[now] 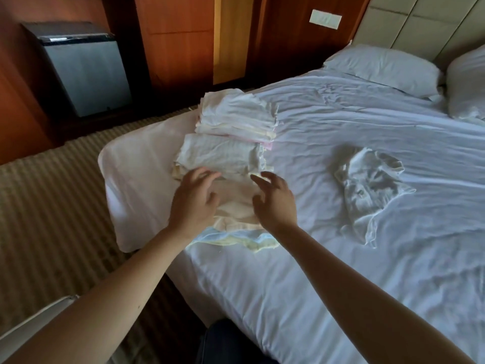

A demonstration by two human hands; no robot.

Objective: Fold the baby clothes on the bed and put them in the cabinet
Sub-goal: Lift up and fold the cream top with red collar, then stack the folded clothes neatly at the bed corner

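Three piles of folded baby clothes lie in a row near the bed's left corner: a tall white stack [237, 116] farthest, a white pile [220, 153] in the middle, and a cream pile [236, 206] with pale blue and yellow edges nearest me. My left hand [194, 200] and my right hand [274, 200] hover over the cream pile with fingers spread and loosely bent, holding nothing. One unfolded white garment [367, 190] lies crumpled on the sheet to the right.
The bed [341, 258] has a wrinkled white sheet, with two pillows [383, 67] at the head. A small black-and-grey fridge [84, 72] stands by wooden wall panels [178, 40] across a striped carpet [52, 200]. A white object's edge shows at bottom left.
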